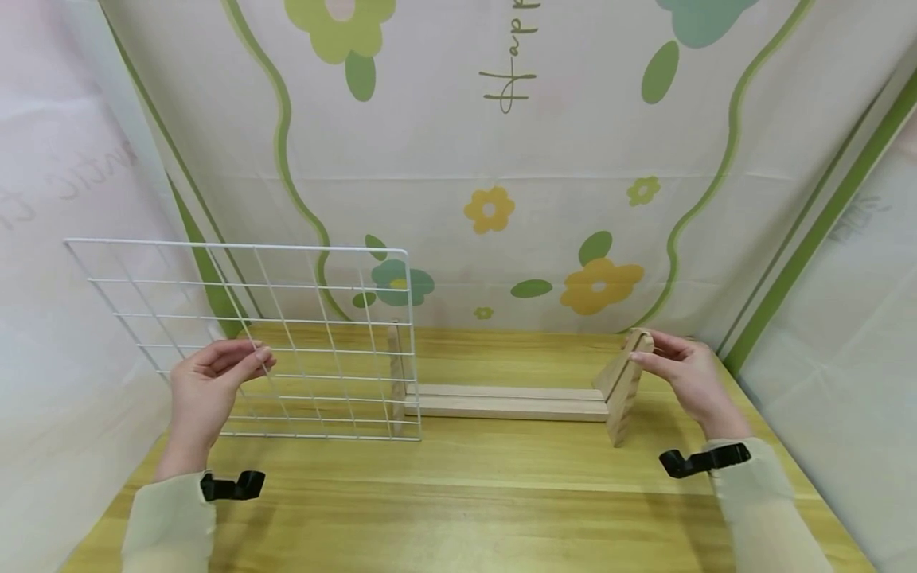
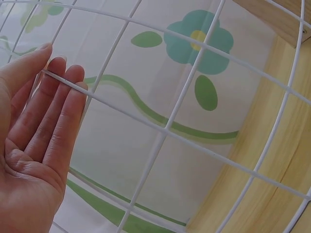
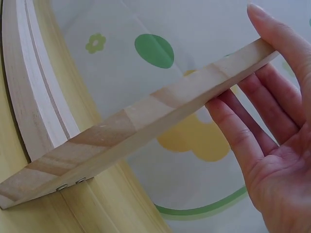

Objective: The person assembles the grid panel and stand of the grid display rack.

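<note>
My left hand (image 1: 204, 390) pinches a wire of a white wire grid panel (image 1: 285, 320) between thumb and fingers, holding it upright at the left. The left wrist view shows thumb and fingertips meeting at one wire (image 2: 121, 108). A pale wooden stand (image 1: 501, 404) rests on the table, with a grooved bar between two end pieces. My right hand (image 1: 691, 386) grips the top of the slanted right end piece (image 1: 625, 398), thumb on one side and fingers on the other. Behind the grid's right edge stands the left end piece (image 1: 396, 374).
The wood-grain table (image 1: 458, 509) reaches back to a flower-printed curtain (image 1: 559, 159). More curtain hangs at the left (image 1: 64, 318) and right (image 1: 852, 302). Two screw heads (image 3: 70, 184) show low on the wooden end piece in the right wrist view.
</note>
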Demonstrator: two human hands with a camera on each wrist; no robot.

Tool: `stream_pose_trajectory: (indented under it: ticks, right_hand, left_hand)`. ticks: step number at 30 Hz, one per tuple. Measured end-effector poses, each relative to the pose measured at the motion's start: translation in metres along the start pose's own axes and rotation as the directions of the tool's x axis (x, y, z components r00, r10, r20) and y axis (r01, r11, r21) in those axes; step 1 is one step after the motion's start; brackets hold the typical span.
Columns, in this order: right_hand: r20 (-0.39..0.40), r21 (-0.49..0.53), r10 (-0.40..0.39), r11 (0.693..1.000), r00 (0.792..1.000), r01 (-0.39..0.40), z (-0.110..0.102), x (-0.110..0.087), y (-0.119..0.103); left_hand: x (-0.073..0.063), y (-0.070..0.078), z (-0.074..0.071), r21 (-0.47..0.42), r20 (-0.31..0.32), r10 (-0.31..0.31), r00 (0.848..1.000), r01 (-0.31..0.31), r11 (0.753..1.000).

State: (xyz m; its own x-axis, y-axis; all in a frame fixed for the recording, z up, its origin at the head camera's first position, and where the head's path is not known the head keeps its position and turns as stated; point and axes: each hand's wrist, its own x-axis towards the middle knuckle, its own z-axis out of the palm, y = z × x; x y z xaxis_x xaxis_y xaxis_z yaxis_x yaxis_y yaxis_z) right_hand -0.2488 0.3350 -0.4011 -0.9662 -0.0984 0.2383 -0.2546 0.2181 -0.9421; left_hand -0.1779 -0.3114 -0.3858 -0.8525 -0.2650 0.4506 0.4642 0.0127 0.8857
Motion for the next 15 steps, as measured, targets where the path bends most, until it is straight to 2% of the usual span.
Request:
stream_pose_trajectory:
  ticks: [10, 15]
  right_hand:
    - [-0.007, 0.035, 0.009, 0.999, 1.0, -0.008, 0.011, 0.001, -0.002]
    - [-0.01, 0.035, -0.003, 0.999, 1.0, 0.003, 0.011, 0.002, -0.001]
  left_hand:
    - [-0.006, 0.003, 0.0, -0.043, -0.031, 0.01, 0.999, -0.011, 0.999]
    - [-0.01, 0.005, 0.002, -0.051, -0.009, 0.02, 1.0, -0.02, 0.999]
